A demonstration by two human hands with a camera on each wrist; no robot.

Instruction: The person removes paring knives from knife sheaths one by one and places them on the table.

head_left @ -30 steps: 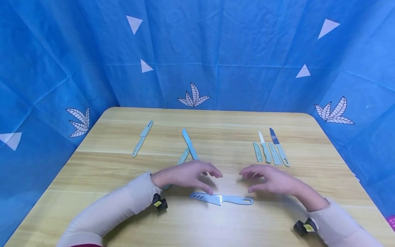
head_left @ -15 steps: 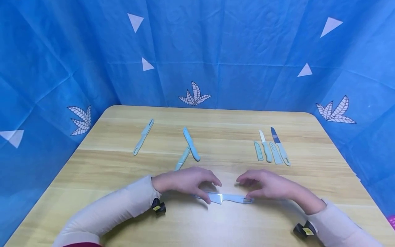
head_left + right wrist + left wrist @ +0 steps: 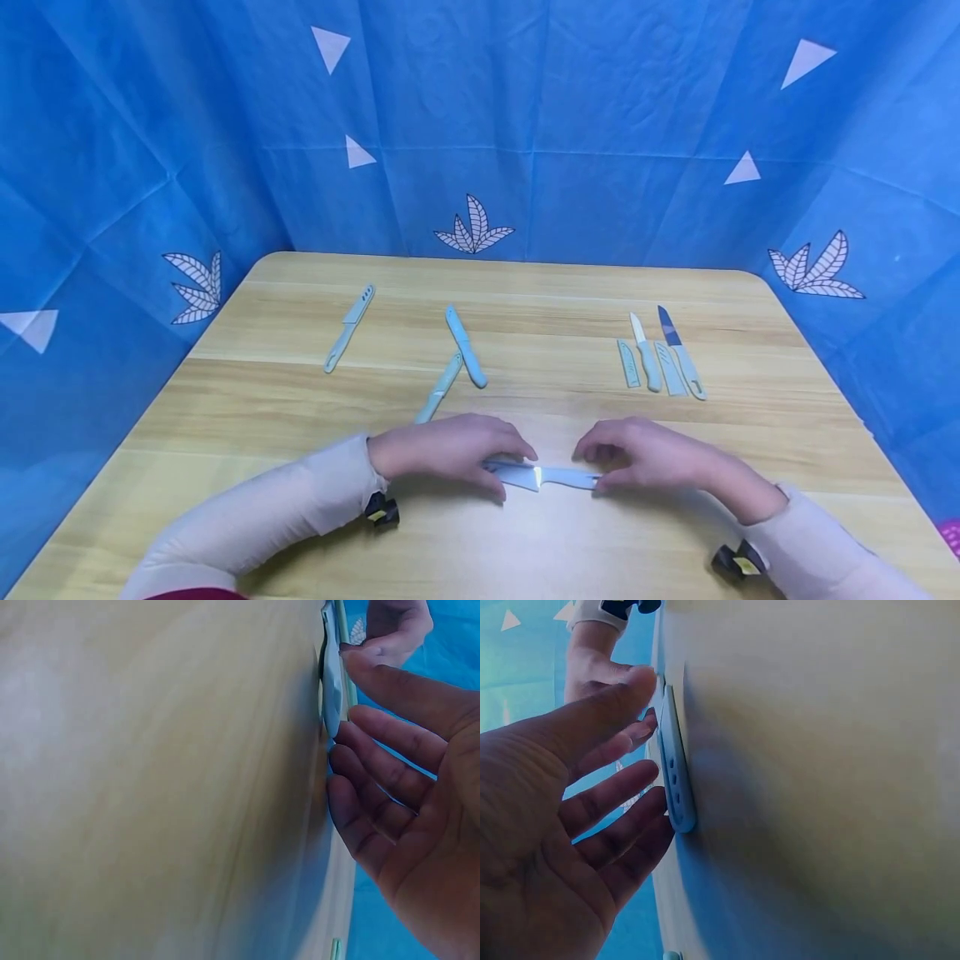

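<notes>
sheathed broad-bladed knife [image 3: 555, 477] towards near edge of table [image 3: 570, 550]: sheath tip hidden by left hand [image 3: 459, 447], handle end by right hand [image 3: 652, 454]. slim knife [image 3: 441, 386]: handle end covered. pink object [image 3: 951, 533] beyond right edge: cut off, unidentifiable.

The bare left hand [image 3: 461, 446] and the bare right hand [image 3: 652, 452] face each other, backs upward, with a gap between them. The left arm, in an off-white cloth sleeve [image 3: 262, 517], slants in behind the left hand; the right arm, in a matching off-white sleeve [image 3: 817, 542], slants in behind the right. Past the cuffs, the left wrist [image 3: 386, 454] and right wrist [image 3: 750, 490] are bare. Left thumb [image 3: 592, 720] and right thumb [image 3: 420, 696] stand apart from the loosely curved left fingers [image 3: 634, 825] and right fingers [image 3: 397, 736]
</notes>
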